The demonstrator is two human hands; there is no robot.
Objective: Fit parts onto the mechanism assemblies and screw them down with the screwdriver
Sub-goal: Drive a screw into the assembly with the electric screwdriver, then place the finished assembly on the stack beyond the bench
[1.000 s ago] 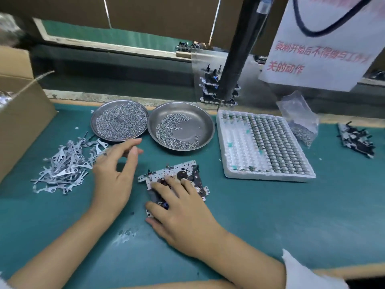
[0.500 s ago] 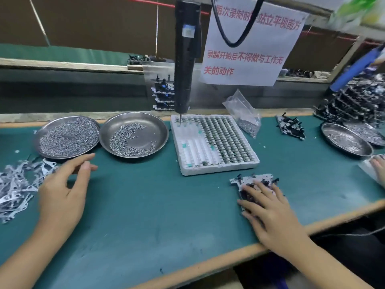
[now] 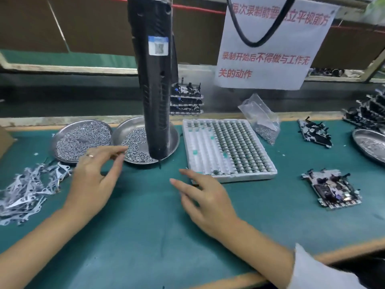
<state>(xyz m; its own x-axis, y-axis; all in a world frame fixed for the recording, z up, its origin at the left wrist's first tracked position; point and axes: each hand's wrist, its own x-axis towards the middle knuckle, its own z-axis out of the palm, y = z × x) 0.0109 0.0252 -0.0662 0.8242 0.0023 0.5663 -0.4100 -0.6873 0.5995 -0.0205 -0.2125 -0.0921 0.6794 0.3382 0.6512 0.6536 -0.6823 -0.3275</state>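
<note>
A mechanism assembly (image 3: 331, 188) lies alone on the green mat at the right, with no hand on it. My right hand (image 3: 205, 199) hovers empty over the mat, fingers spread, just left of the white tray (image 3: 245, 176). My left hand (image 3: 93, 180) is raised near the screw dishes, fingers loosely extended, holding nothing. The black electric screwdriver (image 3: 155, 90) hangs between my hands, its tip just above the mat. Flat metal parts (image 3: 27, 192) lie heaped at the left.
Two steel dishes of screws (image 3: 81, 140) (image 3: 135, 147) stand behind my left hand. A plastic bag of screws (image 3: 262, 124) leans behind the tray. More assemblies (image 3: 314, 133) and another dish (image 3: 368, 144) lie far right; a stack of assemblies (image 3: 185, 101) stands at the back.
My right hand slid the assembly to the right, let go of it there and came back to the middle. My left hand stayed near the dishes.
</note>
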